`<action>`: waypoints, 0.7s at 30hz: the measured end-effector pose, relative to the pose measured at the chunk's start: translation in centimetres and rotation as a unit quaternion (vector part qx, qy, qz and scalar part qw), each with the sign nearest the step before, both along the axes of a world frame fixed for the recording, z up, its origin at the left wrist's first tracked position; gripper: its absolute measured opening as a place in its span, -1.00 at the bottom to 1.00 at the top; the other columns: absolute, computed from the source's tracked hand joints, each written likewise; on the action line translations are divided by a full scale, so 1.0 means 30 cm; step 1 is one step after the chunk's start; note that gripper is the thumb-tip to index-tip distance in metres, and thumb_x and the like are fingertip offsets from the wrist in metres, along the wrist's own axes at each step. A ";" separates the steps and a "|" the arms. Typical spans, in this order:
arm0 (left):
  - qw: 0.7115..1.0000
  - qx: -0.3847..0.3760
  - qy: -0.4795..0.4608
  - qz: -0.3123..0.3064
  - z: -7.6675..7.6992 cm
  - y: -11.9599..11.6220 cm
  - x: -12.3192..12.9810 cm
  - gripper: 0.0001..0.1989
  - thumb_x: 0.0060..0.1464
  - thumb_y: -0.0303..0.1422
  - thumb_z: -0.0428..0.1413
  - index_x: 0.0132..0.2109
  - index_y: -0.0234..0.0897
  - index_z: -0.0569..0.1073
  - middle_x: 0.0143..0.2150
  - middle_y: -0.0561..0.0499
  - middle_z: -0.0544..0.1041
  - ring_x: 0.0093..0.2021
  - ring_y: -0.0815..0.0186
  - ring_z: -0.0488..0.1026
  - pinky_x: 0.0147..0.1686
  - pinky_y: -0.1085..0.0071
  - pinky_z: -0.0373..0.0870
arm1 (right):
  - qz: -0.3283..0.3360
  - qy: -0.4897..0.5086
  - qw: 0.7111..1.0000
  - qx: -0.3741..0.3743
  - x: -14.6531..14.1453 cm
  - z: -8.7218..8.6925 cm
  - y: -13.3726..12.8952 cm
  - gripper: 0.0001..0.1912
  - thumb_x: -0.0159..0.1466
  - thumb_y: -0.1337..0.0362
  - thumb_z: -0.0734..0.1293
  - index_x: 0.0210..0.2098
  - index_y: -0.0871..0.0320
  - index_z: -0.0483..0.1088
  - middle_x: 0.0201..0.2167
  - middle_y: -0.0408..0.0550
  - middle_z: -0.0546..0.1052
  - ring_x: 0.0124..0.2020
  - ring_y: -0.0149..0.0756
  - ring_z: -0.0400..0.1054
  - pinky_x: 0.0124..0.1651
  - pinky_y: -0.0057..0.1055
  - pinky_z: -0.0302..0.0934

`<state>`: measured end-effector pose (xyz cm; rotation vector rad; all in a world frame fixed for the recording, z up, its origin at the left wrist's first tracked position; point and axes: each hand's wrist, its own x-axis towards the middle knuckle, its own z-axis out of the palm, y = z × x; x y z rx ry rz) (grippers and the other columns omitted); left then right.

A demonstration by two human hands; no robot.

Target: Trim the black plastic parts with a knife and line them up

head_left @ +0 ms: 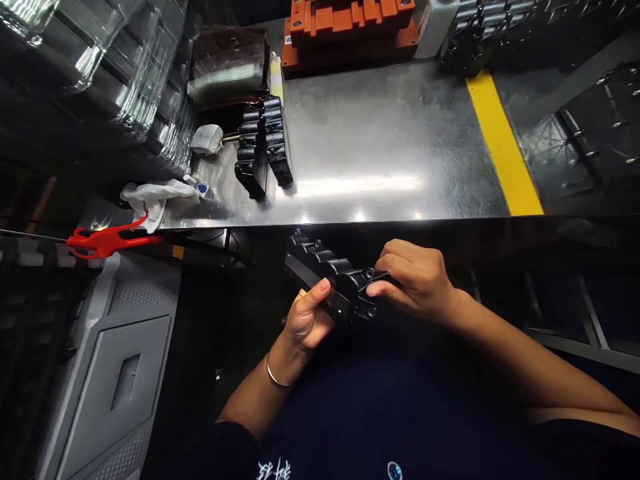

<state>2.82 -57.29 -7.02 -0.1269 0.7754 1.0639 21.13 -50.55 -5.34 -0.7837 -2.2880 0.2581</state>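
A black ribbed part (327, 263) is held in the air just off the front edge of the bench. My left hand (309, 317) wraps round its lower side, with the thumb on the flat face. At the part's right end, my right hand (417, 277) pinches something thin and dark; its exact shape is hard to make out. Two similar black ribbed parts (277, 140) stand side by side on the metal bench.
The metal bench (370, 140) carries an orange fixture (350, 33), a yellow stripe (503, 143) and a white cloth (157, 197). Plastic-wrapped stacks (115, 67) rise at the left. Red-handled pliers or scissors (107, 241) lie near a grey case (123, 373).
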 end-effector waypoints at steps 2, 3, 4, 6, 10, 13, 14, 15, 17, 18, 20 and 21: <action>0.998 -0.062 -0.016 0.029 0.014 0.005 0.006 -0.88 0.14 -0.51 0.10 -0.32 -0.42 0.53 -0.42 -0.01 0.58 -0.42 0.37 0.54 -0.15 0.39 0.51 | 0.000 -0.016 1.000 -0.009 0.002 0.000 0.008 -0.51 0.39 0.05 0.15 -0.59 0.20 0.23 -0.64 -0.14 0.24 -0.58 -0.48 0.09 -0.50 -0.46 -0.05; 0.995 -0.090 -0.025 0.041 0.021 0.008 0.008 -0.81 0.19 -0.52 0.03 -0.33 -0.42 0.52 -0.42 -0.01 0.58 -0.42 0.39 0.54 -0.17 0.44 0.51 | 0.004 -0.019 1.000 -0.023 0.006 0.002 0.014 -0.53 0.41 0.10 0.12 -0.57 0.19 0.24 -0.64 -0.14 0.26 -0.59 -0.49 0.10 -0.49 -0.48 -0.04; 0.992 -0.114 -0.033 0.049 0.028 0.012 0.007 -0.75 0.23 -0.53 -0.03 -0.34 -0.41 0.51 -0.42 0.00 0.58 -0.42 0.41 0.54 -0.21 0.48 0.51 | 0.008 -0.018 0.999 -0.040 0.011 0.004 0.021 -0.56 0.42 0.15 0.10 -0.54 0.19 0.27 -0.63 -0.14 0.29 -0.59 -0.49 0.13 -0.49 -0.49 -0.01; 0.986 -0.149 -0.048 0.061 0.038 0.020 0.004 -0.67 0.29 -0.52 -0.11 -0.35 -0.41 0.50 -0.44 -0.01 0.59 -0.44 0.44 0.55 -0.28 0.55 0.50 | 0.021 -0.016 0.997 -0.068 0.025 0.010 0.039 -0.64 0.42 0.23 0.10 -0.45 0.20 0.32 -0.60 -0.14 0.36 -0.57 -0.51 0.20 -0.45 -0.53 0.06; 0.975 -0.194 -0.082 0.071 0.050 0.029 -0.004 -0.60 0.36 -0.45 -0.17 -0.33 -0.41 0.49 -0.47 0.00 0.59 -0.50 0.46 0.54 -0.43 0.62 0.47 | 0.050 -0.057 0.996 -0.047 0.051 0.021 0.073 -0.72 0.37 0.25 0.20 -0.44 0.19 0.37 -0.60 -0.15 0.38 -0.56 -0.51 0.22 -0.47 -0.53 0.04; 0.973 -0.202 -0.097 0.065 0.055 0.026 -0.003 -0.60 0.37 -0.43 -0.18 -0.30 -0.43 0.50 -0.45 -0.01 0.60 -0.47 0.44 0.56 -0.44 0.62 0.48 | 0.061 -0.076 0.995 -0.022 0.057 0.025 0.088 -0.68 0.36 0.21 0.22 -0.48 0.19 0.38 -0.63 -0.16 0.34 -0.58 -0.51 0.19 -0.51 -0.51 -0.02; 0.973 -0.200 -0.097 0.065 0.056 0.024 -0.002 -0.60 0.37 -0.43 -0.19 -0.29 -0.43 0.50 -0.44 -0.02 0.61 -0.45 0.44 0.57 -0.41 0.61 0.49 | 0.064 -0.077 0.995 -0.019 0.057 0.026 0.091 -0.68 0.36 0.21 0.22 -0.48 0.19 0.39 -0.63 -0.16 0.33 -0.59 -0.52 0.18 -0.51 -0.51 -0.03; 0.973 -0.198 -0.097 0.066 0.058 0.023 -0.001 -0.60 0.37 -0.44 -0.19 -0.29 -0.43 0.49 -0.44 -0.02 0.61 -0.45 0.44 0.57 -0.39 0.61 0.50 | 0.067 -0.077 0.995 -0.018 0.057 0.027 0.094 -0.68 0.36 0.21 0.22 -0.48 0.20 0.39 -0.63 -0.16 0.33 -0.59 -0.52 0.17 -0.51 -0.51 -0.03; 0.973 -0.199 -0.096 0.064 0.061 0.023 -0.001 -0.61 0.36 -0.45 -0.18 -0.30 -0.42 0.49 -0.45 -0.01 0.60 -0.47 0.46 0.56 -0.38 0.62 0.50 | 0.076 -0.078 0.994 -0.021 0.057 0.030 0.099 -0.68 0.36 0.21 0.22 -0.48 0.20 0.39 -0.63 -0.17 0.32 -0.61 -0.53 0.15 -0.51 -0.52 -0.03; 0.973 -0.201 -0.096 0.061 0.062 0.024 -0.001 -0.61 0.36 -0.45 -0.18 -0.31 -0.42 0.49 -0.46 -0.01 0.60 -0.48 0.46 0.56 -0.40 0.62 0.49 | 0.083 -0.077 0.993 -0.025 0.058 0.031 0.102 -0.68 0.36 0.21 0.23 -0.49 0.20 0.39 -0.64 -0.17 0.32 -0.61 -0.54 0.13 -0.52 -0.52 -0.03; 0.973 -0.205 -0.092 0.056 0.063 0.026 -0.002 -0.62 0.35 -0.45 -0.17 -0.32 -0.42 0.48 -0.48 -0.01 0.59 -0.49 0.45 0.55 -0.42 0.62 0.48 | 0.102 -0.073 0.991 -0.037 0.060 0.033 0.107 -0.67 0.36 0.22 0.23 -0.51 0.19 0.36 -0.65 -0.18 0.29 -0.62 -0.55 0.11 -0.52 -0.52 -0.04; 0.973 -0.208 -0.090 0.054 0.061 0.027 -0.003 -0.62 0.35 -0.45 -0.17 -0.32 -0.42 0.47 -0.48 -0.01 0.58 -0.49 0.44 0.55 -0.42 0.61 0.48 | 0.114 -0.068 0.990 -0.045 0.062 0.033 0.111 -0.67 0.35 0.22 0.24 -0.52 0.20 0.35 -0.65 -0.19 0.28 -0.62 -0.55 0.11 -0.51 -0.53 -0.04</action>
